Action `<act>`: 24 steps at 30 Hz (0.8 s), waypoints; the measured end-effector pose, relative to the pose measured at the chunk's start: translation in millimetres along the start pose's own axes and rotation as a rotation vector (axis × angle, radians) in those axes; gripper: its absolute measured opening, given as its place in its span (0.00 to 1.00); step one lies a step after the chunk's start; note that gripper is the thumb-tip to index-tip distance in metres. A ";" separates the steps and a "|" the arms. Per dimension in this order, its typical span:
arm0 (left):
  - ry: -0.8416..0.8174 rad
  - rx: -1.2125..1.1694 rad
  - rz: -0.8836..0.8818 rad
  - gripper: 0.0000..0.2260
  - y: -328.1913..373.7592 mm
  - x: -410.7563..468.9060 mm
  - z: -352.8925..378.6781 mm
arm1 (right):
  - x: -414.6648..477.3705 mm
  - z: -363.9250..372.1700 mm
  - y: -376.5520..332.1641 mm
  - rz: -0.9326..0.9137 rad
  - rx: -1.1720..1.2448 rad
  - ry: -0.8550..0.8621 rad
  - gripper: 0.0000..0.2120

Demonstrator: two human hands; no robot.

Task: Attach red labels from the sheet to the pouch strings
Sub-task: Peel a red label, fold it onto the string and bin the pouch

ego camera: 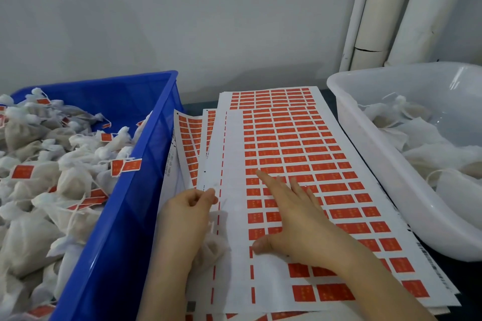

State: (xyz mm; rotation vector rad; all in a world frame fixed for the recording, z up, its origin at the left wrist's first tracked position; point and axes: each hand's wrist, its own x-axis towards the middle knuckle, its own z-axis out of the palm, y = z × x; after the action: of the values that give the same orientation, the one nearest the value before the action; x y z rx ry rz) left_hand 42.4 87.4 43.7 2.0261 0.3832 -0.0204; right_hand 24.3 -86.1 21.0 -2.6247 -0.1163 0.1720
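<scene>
Two hands in view: left hand, right hand. Both bare, nothing worn on them. Left forearm and right forearm bare as well, up to the lower frame edge. Fingers slender. Nails look short and plain, but blur hides finer detail.

We see a blue crate filling the lower left of the frame and a white tub at the right edge, well apart, both on a dark worktop. Behind them a pale grey wall spans the top, with white pipes rising at upper right.
</scene>
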 end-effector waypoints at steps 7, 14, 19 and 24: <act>-0.025 -0.086 -0.051 0.08 1.6 1.3 -5.0 | -1.2 -7.6 0.4 0.071 0.065 0.005 0.53; -0.015 -0.126 -0.010 0.07 3.9 0.3 -5.9 | 0.4 -14.4 4.6 0.089 0.083 0.117 0.54; -0.120 -0.112 -0.014 0.07 6.9 -3.8 -4.7 | -1.1 -24.9 7.1 0.079 0.116 0.103 0.51; -0.099 -0.313 -0.044 0.06 10.1 -4.7 -5.4 | -2.5 -34.8 5.5 0.072 0.168 0.102 0.47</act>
State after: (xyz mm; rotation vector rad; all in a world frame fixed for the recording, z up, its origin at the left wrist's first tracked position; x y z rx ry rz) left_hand 40.0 86.6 55.8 1.7009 0.3459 -0.0827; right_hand 27.1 -107.9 48.7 -2.4661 0.0260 0.0693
